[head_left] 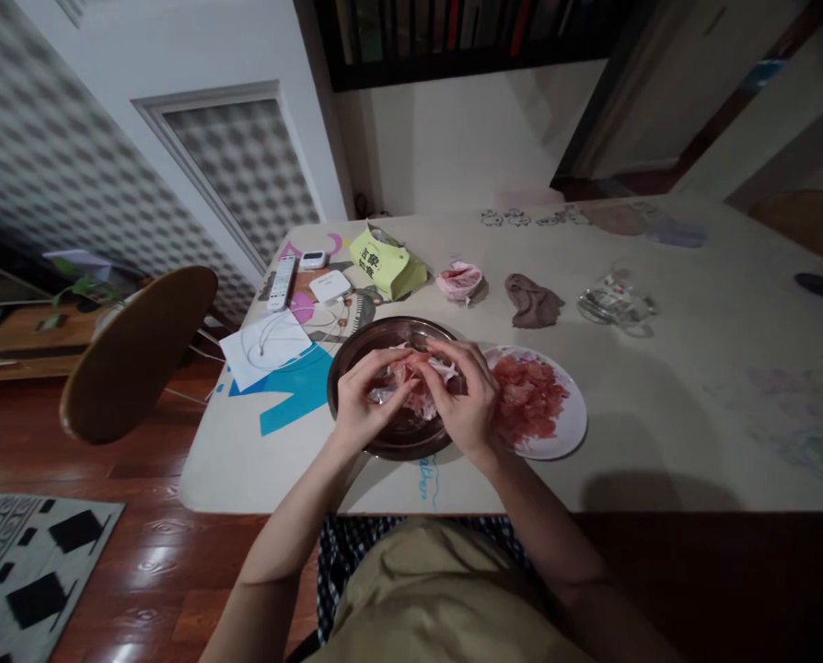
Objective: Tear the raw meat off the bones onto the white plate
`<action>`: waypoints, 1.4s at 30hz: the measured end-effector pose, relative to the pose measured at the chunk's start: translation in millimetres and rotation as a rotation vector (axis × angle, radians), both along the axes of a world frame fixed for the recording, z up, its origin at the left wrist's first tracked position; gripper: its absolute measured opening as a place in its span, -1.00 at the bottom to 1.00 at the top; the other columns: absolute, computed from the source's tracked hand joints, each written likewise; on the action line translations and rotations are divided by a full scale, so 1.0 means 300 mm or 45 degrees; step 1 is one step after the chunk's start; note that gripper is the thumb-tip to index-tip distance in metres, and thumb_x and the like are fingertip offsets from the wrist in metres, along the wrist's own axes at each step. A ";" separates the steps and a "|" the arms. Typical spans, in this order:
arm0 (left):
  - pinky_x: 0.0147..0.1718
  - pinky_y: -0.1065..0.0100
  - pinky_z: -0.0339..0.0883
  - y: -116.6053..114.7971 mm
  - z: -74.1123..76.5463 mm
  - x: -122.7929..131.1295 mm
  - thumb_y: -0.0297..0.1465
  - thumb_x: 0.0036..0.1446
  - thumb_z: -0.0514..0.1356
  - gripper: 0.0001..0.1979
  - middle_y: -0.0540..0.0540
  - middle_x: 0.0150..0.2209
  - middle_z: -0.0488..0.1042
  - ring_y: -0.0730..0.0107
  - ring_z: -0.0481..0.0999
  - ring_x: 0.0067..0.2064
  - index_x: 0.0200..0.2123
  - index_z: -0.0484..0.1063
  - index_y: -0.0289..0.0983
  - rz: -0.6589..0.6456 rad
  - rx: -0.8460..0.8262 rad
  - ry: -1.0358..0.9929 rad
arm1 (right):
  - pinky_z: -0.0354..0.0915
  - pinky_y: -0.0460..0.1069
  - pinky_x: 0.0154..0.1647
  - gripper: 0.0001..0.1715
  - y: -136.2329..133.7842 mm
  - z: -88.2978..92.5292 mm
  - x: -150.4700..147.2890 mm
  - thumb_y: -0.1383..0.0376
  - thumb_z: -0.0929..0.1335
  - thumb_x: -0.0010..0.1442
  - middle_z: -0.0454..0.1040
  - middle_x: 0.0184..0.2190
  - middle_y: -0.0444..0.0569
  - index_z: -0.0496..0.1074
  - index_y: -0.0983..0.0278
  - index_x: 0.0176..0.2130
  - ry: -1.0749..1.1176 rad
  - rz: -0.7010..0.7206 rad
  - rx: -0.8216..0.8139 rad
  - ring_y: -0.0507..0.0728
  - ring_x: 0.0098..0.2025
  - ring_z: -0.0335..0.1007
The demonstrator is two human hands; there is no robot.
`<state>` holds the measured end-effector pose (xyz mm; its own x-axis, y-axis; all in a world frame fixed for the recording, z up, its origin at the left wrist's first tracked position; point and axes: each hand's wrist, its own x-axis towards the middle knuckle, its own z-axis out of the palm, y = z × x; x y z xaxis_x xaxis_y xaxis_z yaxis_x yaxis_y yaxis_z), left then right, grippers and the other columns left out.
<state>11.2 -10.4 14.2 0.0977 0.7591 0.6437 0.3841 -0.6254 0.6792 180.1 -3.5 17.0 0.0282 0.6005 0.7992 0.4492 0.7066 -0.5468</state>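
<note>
Both my left hand point(368, 396) and my right hand point(465, 391) are over a dark metal bowl point(342, 354). Between them, their fingertips pinch a piece of red pomelo point(411, 368), from both sides. Pale, torn pomelo membrane point(422, 405) lies in the bowl under my fingers. To the right, partly behind my right hand, a white plate point(575, 424) bears a heap of peeled red pomelo flesh point(528, 396). Farther back sits a larger chunk of pomelo point(459, 281) with pink skin around it.
Behind the bowl stand a green-yellow packet point(388, 265), a brown crumpled cloth point(532, 302) and a clear glass object point(615, 299). At left lie a white remote point(283, 283), a small white box point(330, 287), paper point(266, 350) and a cable. A wooden chair point(142, 354) flanks the table.
</note>
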 end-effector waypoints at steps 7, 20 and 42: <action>-0.24 0.42 0.58 -0.007 0.004 0.003 -0.32 0.28 0.34 -0.64 -0.17 -0.08 0.67 0.34 0.67 -0.14 0.12 0.56 -0.25 0.072 -0.073 -0.058 | 0.52 0.19 0.15 -0.56 0.020 -0.009 0.010 0.40 0.33 0.40 0.60 -0.01 0.09 0.47 0.19 0.22 -0.215 0.056 0.101 0.22 0.07 0.55; 0.07 0.24 0.60 0.001 -0.005 -0.011 -0.43 0.31 0.30 -0.54 -0.24 0.10 0.65 0.23 0.69 0.05 0.26 0.46 -0.23 0.068 0.263 0.173 | 0.52 0.11 0.16 -0.44 0.045 -0.036 0.044 0.42 0.36 0.42 0.60 -0.05 0.05 0.39 0.14 0.33 -0.404 0.094 0.170 0.18 0.05 0.56; 0.03 0.22 0.64 -0.007 -0.016 -0.019 -0.55 0.28 0.31 -0.61 -0.17 -0.05 0.69 0.21 0.69 0.05 0.15 0.49 -0.24 0.163 0.605 0.257 | 0.62 0.13 0.10 -0.44 0.007 -0.035 0.018 0.44 0.39 0.32 0.69 -0.06 0.07 0.43 0.28 0.28 -0.413 0.026 0.413 0.21 -0.02 0.67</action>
